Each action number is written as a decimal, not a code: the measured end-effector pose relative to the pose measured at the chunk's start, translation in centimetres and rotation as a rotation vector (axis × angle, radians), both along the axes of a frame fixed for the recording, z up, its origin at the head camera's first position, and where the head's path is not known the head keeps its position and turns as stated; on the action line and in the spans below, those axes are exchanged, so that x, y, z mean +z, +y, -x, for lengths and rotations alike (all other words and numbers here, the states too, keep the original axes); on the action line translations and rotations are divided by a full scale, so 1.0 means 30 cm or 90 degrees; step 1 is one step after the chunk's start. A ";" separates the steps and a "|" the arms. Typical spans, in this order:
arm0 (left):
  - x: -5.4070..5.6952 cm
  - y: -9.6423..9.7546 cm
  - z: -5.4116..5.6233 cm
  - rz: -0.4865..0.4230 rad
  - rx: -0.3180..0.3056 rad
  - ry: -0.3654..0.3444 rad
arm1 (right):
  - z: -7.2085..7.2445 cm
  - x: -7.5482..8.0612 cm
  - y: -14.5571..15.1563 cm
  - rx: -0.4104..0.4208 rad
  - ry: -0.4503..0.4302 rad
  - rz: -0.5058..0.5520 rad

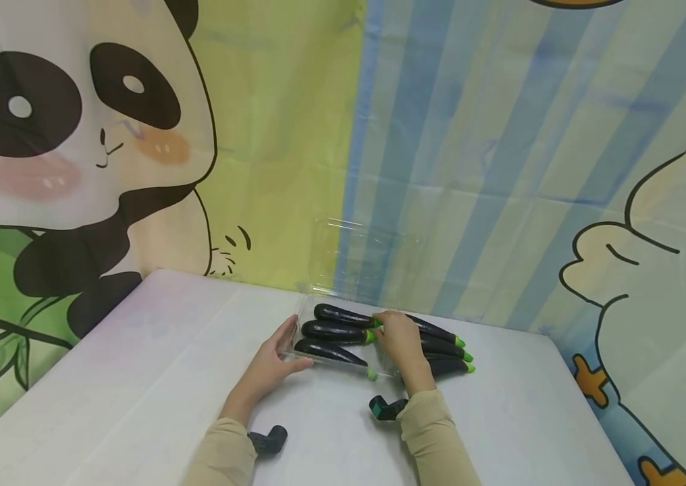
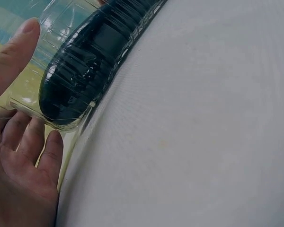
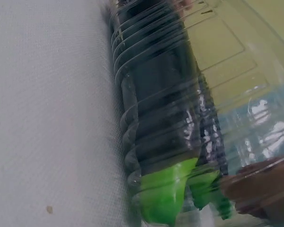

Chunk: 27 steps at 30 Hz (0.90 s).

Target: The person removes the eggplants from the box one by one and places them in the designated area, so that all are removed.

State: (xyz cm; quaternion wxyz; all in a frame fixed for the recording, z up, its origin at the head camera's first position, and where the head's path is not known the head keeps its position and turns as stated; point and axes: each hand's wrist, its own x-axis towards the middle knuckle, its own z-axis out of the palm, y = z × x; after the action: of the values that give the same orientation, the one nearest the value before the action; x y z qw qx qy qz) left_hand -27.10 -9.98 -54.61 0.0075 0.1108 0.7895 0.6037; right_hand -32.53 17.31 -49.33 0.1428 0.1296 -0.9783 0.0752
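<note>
Three dark purple eggplants (image 1: 335, 332) lie side by side in a clear plastic clamshell box (image 1: 384, 370), green stems to the right. My left hand (image 1: 273, 354) rests at the box's left end, fingers at its end wall and thumb pointing right along the front. In the left wrist view a rounded eggplant end (image 2: 80, 75) shows through the plastic, between thumb and fingers. My right hand (image 1: 402, 341) pinches the stem of the rearmost eggplant in the box. Green stems (image 3: 168, 194) show near the right hand (image 3: 265, 189) in the right wrist view, behind ribbed plastic.
More eggplants (image 1: 443, 345) lie just right of the right hand, stems to the right. The box's transparent lid (image 1: 355, 260) stands raised against the printed cloth backdrop (image 1: 282, 169). Everything lies on a white table (image 1: 154, 378). Dark wrist devices (image 1: 269, 440) are on both forearms.
</note>
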 end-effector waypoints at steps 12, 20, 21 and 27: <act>-0.009 0.006 0.006 0.001 0.013 -0.014 | -0.004 0.002 -0.011 0.012 0.005 -0.032; -0.009 0.004 0.003 -0.003 0.008 -0.005 | 0.000 -0.004 -0.016 0.018 -0.009 -0.049; -0.009 0.002 0.002 -0.004 0.008 -0.003 | -0.001 -0.005 -0.018 0.018 -0.011 -0.051; -0.011 0.001 0.005 0.002 0.008 -0.004 | -0.009 0.000 -0.025 0.019 -0.022 -0.057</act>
State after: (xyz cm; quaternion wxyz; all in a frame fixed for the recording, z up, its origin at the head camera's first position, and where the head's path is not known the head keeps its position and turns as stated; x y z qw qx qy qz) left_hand -27.24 -9.94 -54.95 0.0064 0.1036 0.7913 0.6026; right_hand -32.26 16.55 -49.32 0.1187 0.1489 -0.9810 0.0357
